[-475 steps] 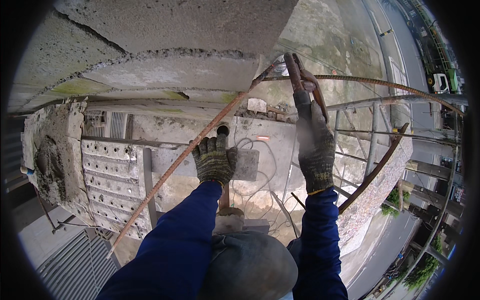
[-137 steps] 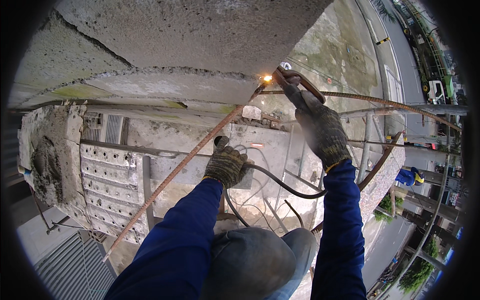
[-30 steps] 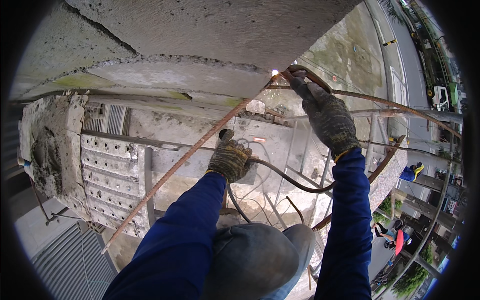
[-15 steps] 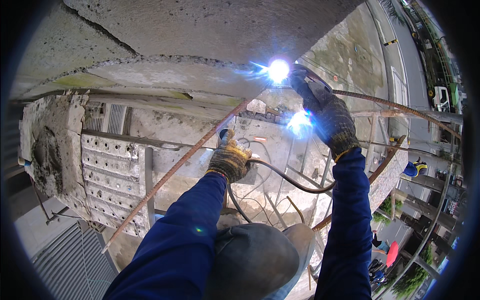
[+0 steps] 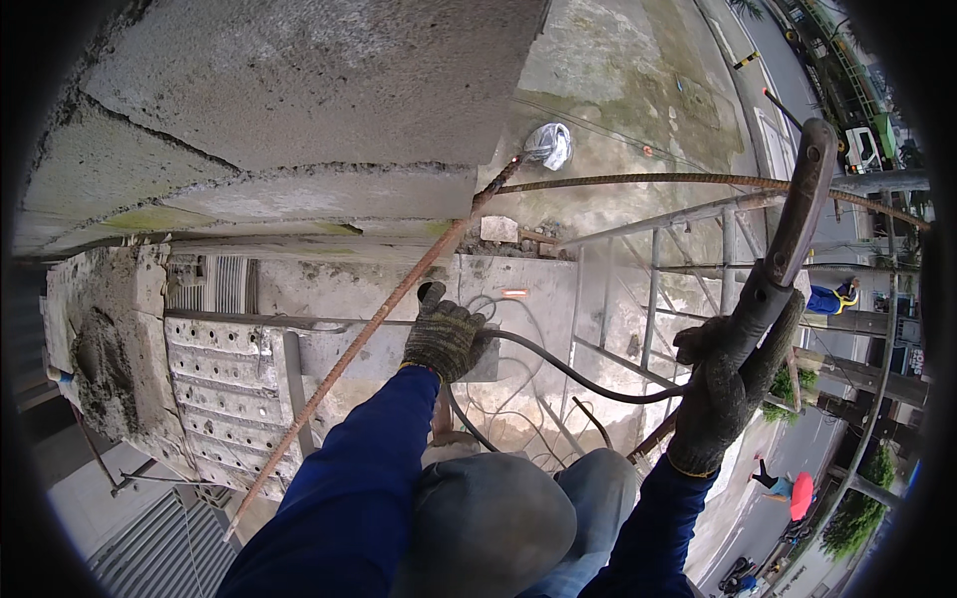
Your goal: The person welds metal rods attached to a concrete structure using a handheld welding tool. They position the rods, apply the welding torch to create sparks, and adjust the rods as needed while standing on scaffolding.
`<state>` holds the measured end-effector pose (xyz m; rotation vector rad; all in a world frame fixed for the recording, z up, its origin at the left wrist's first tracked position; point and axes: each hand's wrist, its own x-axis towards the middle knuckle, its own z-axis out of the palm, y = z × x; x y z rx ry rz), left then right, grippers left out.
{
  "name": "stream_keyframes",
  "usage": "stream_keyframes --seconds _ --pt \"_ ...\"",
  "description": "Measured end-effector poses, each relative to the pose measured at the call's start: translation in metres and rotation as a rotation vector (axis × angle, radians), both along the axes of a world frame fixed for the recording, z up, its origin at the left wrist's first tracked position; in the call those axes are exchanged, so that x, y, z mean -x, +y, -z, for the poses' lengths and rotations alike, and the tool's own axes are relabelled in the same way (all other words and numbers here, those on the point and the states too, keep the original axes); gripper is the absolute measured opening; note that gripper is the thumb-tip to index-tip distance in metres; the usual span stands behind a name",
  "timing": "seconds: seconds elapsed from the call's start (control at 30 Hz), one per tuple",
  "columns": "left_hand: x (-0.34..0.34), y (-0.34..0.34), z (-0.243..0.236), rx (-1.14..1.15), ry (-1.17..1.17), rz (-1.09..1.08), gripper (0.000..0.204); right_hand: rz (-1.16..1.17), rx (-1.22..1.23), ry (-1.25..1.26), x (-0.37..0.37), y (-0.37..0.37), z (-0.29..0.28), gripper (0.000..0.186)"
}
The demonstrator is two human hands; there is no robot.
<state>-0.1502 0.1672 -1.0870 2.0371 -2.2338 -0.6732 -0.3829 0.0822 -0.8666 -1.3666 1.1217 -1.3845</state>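
Note:
My right hand [image 5: 720, 399], in a dark knit glove, is closed round the grip of a welding electrode holder [image 5: 797, 224]. A short electrode [image 5: 782, 108] with a red-glowing tip sticks out of its far end. My gloved left hand [image 5: 443, 337] is wrapped round the black welding cable [image 5: 588, 387], which runs across to the right hand; whether it also grips the bar behind is hidden. A rusty rebar [image 5: 374, 324] slants up past the left hand, its upper end glowing faintly. There it meets a second ribbed rebar [image 5: 648, 180] running right.
A rough concrete block wall [image 5: 329, 90] fills the upper left. Metal scaffold frames [image 5: 653, 299] stand at the right, over ground far below. A perforated slab [image 5: 224, 369] lies at the left. Distant people [image 5: 827, 297] and a red umbrella [image 5: 800, 495] show by the road.
The bright arc at the rebar joint has gone out. My right hand has drawn back to the right with the electrode holder, away from the joint. The left hand has stayed about where it was.

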Motion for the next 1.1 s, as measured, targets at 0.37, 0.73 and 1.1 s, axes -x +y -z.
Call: stream_keyframes --seconds 0.37,0.73,1.1 --pt "0.001 0.004 -0.007 0.06 -0.054 0.022 0.025 -0.242 -0.195 -0.886 0.11 0.046 0.013 0.079" --pt "0.016 0.014 0.02 0.222 -0.139 0.064 0.029 -0.179 -0.255 -0.836 0.209 0.053 0.029 0.081" --pt "0.01 0.019 0.029 0.226 -0.167 0.097 0.028 0.023 -0.232 -1.087 0.238 0.075 0.042 0.042"
